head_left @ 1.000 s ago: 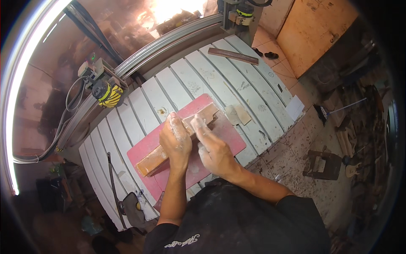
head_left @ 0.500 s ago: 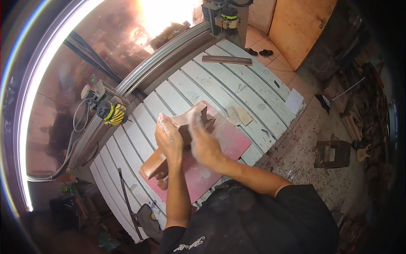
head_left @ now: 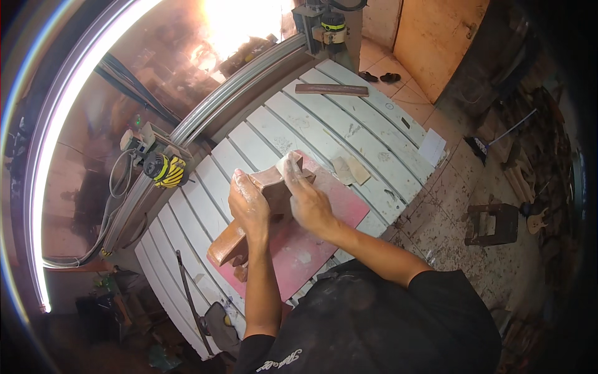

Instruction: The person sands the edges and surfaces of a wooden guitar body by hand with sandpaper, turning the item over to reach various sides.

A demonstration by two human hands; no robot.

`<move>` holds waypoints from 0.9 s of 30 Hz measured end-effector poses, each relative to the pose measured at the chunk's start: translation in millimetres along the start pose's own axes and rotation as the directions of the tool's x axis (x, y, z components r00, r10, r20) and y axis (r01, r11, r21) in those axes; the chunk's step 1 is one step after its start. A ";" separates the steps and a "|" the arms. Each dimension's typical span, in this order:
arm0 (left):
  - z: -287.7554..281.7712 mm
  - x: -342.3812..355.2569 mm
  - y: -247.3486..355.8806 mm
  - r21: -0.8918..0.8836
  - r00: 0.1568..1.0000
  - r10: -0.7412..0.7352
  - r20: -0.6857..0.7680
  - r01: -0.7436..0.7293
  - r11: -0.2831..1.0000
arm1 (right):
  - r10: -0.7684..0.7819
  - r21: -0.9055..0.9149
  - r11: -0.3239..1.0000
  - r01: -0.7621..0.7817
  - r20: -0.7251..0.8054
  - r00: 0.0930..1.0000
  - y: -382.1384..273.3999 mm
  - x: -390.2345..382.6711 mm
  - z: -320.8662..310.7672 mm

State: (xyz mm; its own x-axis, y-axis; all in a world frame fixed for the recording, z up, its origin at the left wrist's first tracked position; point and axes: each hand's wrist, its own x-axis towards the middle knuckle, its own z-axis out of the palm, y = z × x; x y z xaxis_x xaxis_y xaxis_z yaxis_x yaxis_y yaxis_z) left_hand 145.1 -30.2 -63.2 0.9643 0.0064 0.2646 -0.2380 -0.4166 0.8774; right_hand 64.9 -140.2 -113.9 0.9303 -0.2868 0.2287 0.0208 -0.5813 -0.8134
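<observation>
A curved, carved piece of brown wood (head_left: 229, 243) is propped at a slant over a pink sheet (head_left: 339, 209) on the slatted white table. My left hand (head_left: 250, 209) is wrapped round its middle, with pale dust on the thumb and fingers. At the wood's far end my right hand (head_left: 306, 196) presses closed fingers against the upper edge. Something pale shows at those fingertips; whether it is a sheet or only dust I cannot make out. A small brown block (head_left: 240, 272) lies under the near end of the wood. Two beige flat pieces, like sandpaper (head_left: 350, 170), lie beyond the pink sheet.
A metal gantry rail (head_left: 237, 93) with a black-and-yellow motor head (head_left: 165, 169) spans the table's far left. A dark wooden strip (head_left: 331, 90) lies at the back, a long dark bar (head_left: 190, 299) at the near left. A stool (head_left: 491, 224) stands on the floor at right.
My right hand, blurred before, shows more clearly now and sits slightly farther right along the wood's far end. My left hand keeps its hold.
</observation>
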 end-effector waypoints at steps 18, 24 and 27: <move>-5.7 10.3 -20.0 -0.063 0.999 -0.007 0.050 0.011 0.998 | -0.281 0.227 0.928 0.296 -0.096 0.955 -38.0 2.5 15.2; -4.7 18.4 -29.0 -0.173 0.994 0.048 0.093 -0.031 0.984 | -0.115 0.215 0.971 0.107 0.024 0.993 -30.4 6.6 6.5; -8.3 17.0 -32.6 -0.109 0.992 0.124 0.024 -0.121 0.987 | -0.339 0.354 0.874 0.334 -0.049 0.939 -68.7 2.9 8.2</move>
State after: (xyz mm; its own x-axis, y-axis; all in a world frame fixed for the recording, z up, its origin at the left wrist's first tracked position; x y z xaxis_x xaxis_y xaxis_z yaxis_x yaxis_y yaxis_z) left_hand 168.3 -8.9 -83.9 0.9299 -0.0671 0.3616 -0.3638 -0.3124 0.8776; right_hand 69.1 -94.8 -61.8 0.8490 -0.1093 0.5170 0.4584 -0.3341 -0.8235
